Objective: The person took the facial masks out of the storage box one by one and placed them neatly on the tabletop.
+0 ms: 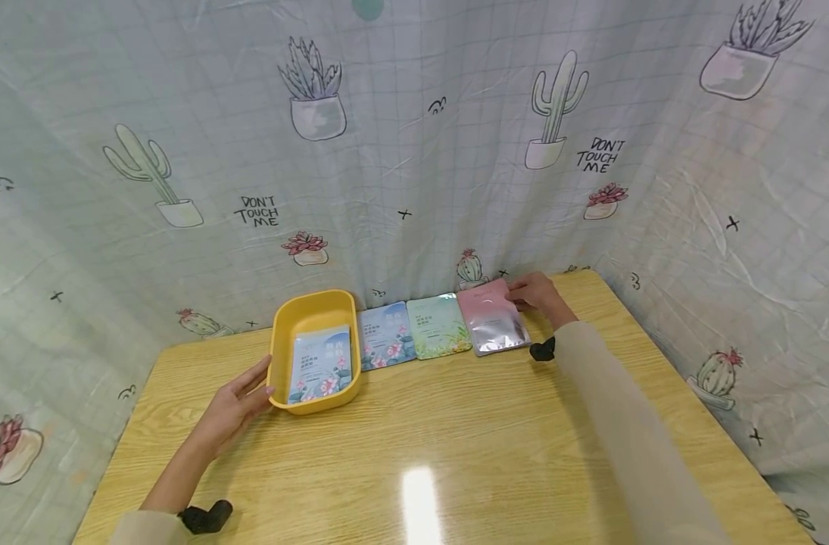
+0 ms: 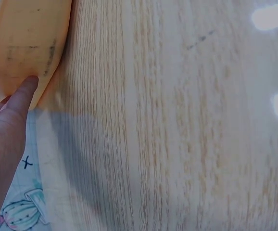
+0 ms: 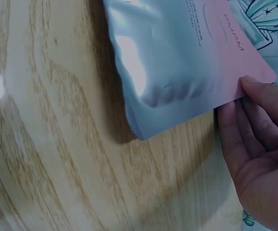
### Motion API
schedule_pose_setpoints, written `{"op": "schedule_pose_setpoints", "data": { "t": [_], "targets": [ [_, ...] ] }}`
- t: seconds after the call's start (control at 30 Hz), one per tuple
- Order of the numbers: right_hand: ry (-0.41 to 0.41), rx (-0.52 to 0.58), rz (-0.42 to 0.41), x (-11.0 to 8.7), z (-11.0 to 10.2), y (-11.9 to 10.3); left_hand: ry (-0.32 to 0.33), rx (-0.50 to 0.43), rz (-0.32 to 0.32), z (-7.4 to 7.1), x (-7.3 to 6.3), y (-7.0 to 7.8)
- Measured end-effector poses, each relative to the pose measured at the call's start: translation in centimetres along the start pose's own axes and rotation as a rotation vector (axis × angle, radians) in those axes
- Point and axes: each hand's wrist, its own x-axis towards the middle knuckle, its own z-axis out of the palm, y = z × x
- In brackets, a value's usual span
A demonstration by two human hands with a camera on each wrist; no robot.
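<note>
My left hand point(image 1: 233, 412) touches the left outer side of a yellow plastic basket point(image 1: 319, 406) with fairly straight fingers. In the left wrist view, a fingertip rests against the basket's outer wall point(image 2: 31, 53). Inside the basket lies a blue floral face mask packet point(image 1: 321, 367). My right hand point(image 1: 538, 294) pinches the upper right corner of a pink and silver face mask packet point(image 1: 492, 318). The right wrist view shows the thumb on top of the pink packet point(image 3: 230, 62) and the other fingers beneath its edge.
Between basket and pink packet lie another blue floral packet point(image 1: 387, 337) and a green packet point(image 1: 437, 325), side by side along the back of the wooden table point(image 1: 482, 431). A cactus-print curtain point(image 1: 400, 174) hangs right behind the table and along its sides.
</note>
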Motion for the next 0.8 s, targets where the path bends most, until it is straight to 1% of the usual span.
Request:
{"op": "schedule_pose_setpoints", "data": {
  "t": [0.17,0.33,0.8],
  "targets": [
    [0.028,0.045,0.020,0.16,0.01,0.40,0.013,0.009,-0.001,0.03,0.15,0.04],
    [0.038,0.078,0.026,0.38,-0.05,0.66,0.006,0.014,0.009,0.02,0.26,0.04],
    [0.101,0.082,0.025,0.33,0.27,0.48,-0.020,-0.004,0.015,-0.04,0.32,0.20]
  ]
}}
